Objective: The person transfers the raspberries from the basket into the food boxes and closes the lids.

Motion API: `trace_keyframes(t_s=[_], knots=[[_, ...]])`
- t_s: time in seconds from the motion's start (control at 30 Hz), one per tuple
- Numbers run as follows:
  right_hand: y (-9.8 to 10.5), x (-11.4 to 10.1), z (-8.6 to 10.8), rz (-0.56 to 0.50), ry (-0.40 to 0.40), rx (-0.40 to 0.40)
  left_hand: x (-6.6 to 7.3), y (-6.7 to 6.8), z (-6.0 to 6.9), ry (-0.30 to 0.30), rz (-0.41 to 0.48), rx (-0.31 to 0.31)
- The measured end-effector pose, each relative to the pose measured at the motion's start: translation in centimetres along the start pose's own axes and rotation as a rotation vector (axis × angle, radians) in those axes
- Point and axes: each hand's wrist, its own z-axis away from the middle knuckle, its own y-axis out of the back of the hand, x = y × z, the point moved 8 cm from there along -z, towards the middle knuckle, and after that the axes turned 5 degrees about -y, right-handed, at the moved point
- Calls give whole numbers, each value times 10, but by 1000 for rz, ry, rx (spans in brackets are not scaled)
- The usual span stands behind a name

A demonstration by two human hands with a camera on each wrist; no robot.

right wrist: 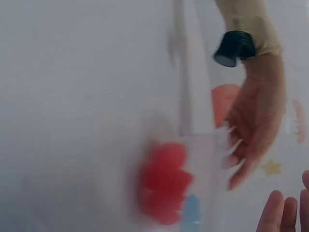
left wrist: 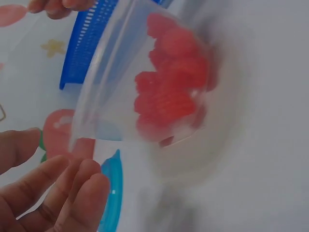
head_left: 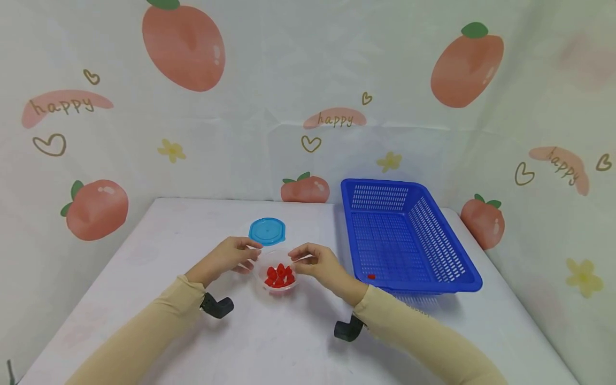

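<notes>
A clear plastic bowl point(head_left: 269, 259) stands on the table with several red raspberries point(head_left: 280, 277) inside. At its left side is the left hand point(head_left: 227, 259), its fingers relaxed and slightly spread beside the rim. The right hand point(head_left: 321, 264) is on the opposite side, fingertips close to the rim. In the left wrist view, a gap shows between the left fingers point(left wrist: 89, 193) and the bowl wall point(left wrist: 108, 111). The right fingers point(right wrist: 273, 212) appear only partly in the right wrist view, extended and holding nothing visible. Behind the bowl lies a blue lid point(head_left: 267, 231).
A large blue basket point(head_left: 385, 235) sits at the right of the table, close to the right forearm. One small red piece point(head_left: 371, 276) lies in its near left corner. A printed cloth point(head_left: 260, 69) hangs behind the table.
</notes>
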Motion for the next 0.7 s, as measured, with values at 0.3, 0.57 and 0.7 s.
trace_keyframes(t_s=[0.3, 0.57, 0.7], knots=[[16, -68, -27, -56, 51, 18, 19, 30, -14, -36, -11, 28], [31, -62, -88, -144, -204, 29, 21, 51, -40, 3, -3, 62], [32, -36, -109, -206, -367, 32, 7, 58, -51, 72, 68, 48]])
